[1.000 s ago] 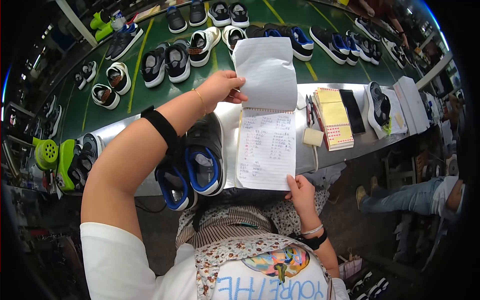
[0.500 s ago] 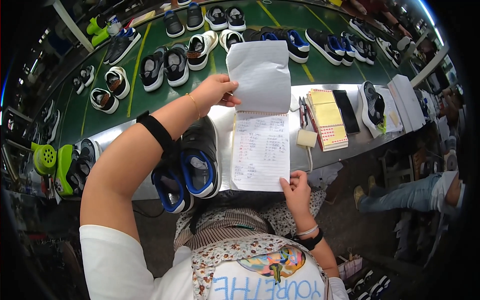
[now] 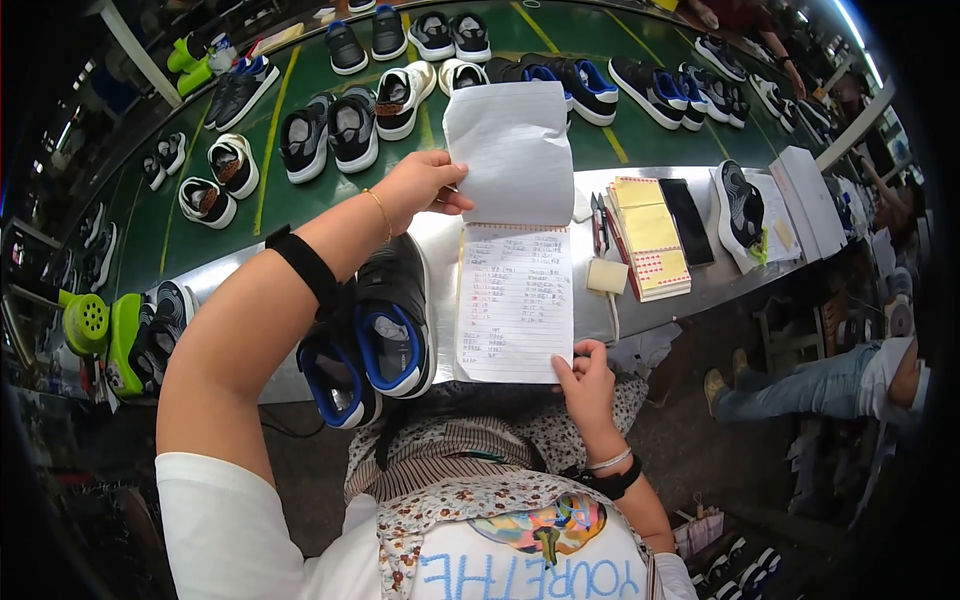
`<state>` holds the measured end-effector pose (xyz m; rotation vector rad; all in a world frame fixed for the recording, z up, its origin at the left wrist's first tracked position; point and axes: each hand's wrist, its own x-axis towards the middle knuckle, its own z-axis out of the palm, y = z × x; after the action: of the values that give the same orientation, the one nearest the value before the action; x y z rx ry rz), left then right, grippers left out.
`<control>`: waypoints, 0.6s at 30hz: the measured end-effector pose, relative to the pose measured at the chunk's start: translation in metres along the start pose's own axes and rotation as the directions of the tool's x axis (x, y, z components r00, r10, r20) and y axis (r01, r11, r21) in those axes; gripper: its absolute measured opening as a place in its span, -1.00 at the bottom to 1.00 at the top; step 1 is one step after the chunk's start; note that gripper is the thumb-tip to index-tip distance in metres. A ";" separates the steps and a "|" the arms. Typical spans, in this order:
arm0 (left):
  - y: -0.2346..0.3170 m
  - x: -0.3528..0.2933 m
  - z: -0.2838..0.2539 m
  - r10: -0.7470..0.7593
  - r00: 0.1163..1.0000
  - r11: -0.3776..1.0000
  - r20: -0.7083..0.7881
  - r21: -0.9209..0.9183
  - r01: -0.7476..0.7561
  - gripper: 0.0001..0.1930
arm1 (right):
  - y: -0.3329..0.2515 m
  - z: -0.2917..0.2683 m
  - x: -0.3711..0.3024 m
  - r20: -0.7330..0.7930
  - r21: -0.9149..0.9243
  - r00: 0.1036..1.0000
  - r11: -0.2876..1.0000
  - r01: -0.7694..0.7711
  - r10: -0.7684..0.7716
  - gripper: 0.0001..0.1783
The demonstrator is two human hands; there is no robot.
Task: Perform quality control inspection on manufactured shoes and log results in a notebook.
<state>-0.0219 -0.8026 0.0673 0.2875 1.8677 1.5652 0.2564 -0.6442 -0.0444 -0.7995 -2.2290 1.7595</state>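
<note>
A spiral notepad [image 3: 516, 300] lies open on the steel ledge [image 3: 650, 310] in front of me, its lined lower page covered in handwriting. My left hand [image 3: 420, 185] pinches the upper pages [image 3: 512, 150] and holds them flipped up and away. The lower right corner of the written page is pressed down by my right hand [image 3: 585, 385]. Just left of the notepad, under my left forearm, rests a pair of black shoes with blue lining [image 3: 375, 340].
Many pairs of shoes [image 3: 340, 125] stand on the green conveyor belt [image 3: 250, 190] beyond the ledge. Right of the notepad are yellow sticky pads [image 3: 650, 235], a dark phone [image 3: 688, 220], a single black shoe [image 3: 740, 205] and white boxes [image 3: 805, 195]. Another person's legs [image 3: 810, 385] show at right.
My left hand has raised the flipped pages a little higher, so they stand more upright. My right hand stays on the lower page corner.
</note>
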 end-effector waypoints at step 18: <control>-0.002 -0.001 -0.005 -0.001 1.000 1.000 -0.005 0.009 0.001 -0.79 | -0.005 0.005 -0.003 0.003 -0.032 1.000 0.999 -0.002 0.002 -0.66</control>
<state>-0.0237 -0.8073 0.0664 0.2867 1.8792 1.5588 0.2554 -0.6511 -0.0409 -0.8065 -2.2646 1.7317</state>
